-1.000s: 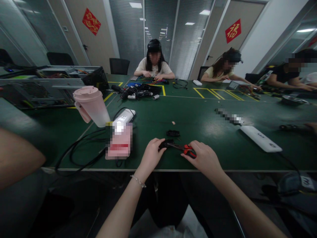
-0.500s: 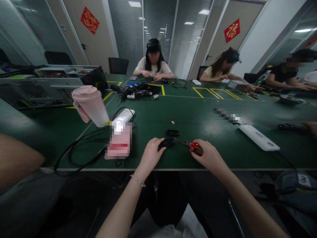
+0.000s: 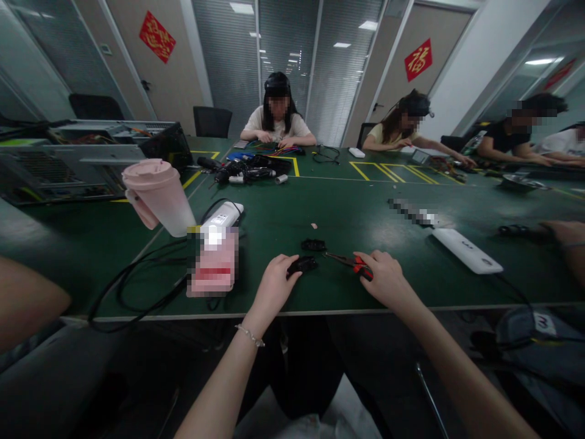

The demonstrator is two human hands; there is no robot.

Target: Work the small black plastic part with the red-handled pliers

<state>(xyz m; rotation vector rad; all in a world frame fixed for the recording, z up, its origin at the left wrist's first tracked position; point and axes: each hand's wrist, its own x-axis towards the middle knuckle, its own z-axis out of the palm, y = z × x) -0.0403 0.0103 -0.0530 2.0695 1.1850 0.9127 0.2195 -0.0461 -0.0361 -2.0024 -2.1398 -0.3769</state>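
Observation:
My left hand (image 3: 273,285) is closed on a small black part (image 3: 302,264) near the front edge of the green table (image 3: 347,213). My right hand (image 3: 385,278) grips red-handled pliers (image 3: 350,263), whose thin jaws point left toward the black part and stop just short of it. A second small black part (image 3: 313,245) lies on the table just beyond both hands.
A pink cup (image 3: 158,195), a white power strip (image 3: 223,215) with black cables (image 3: 137,286) sit at left. Another white power strip (image 3: 467,250) lies at right. Three people work at the far side; a neighbour's arm (image 3: 27,299) is at left.
My right hand has drawn the pliers to the right, away from the black part in my left hand. The view has shifted slightly right.

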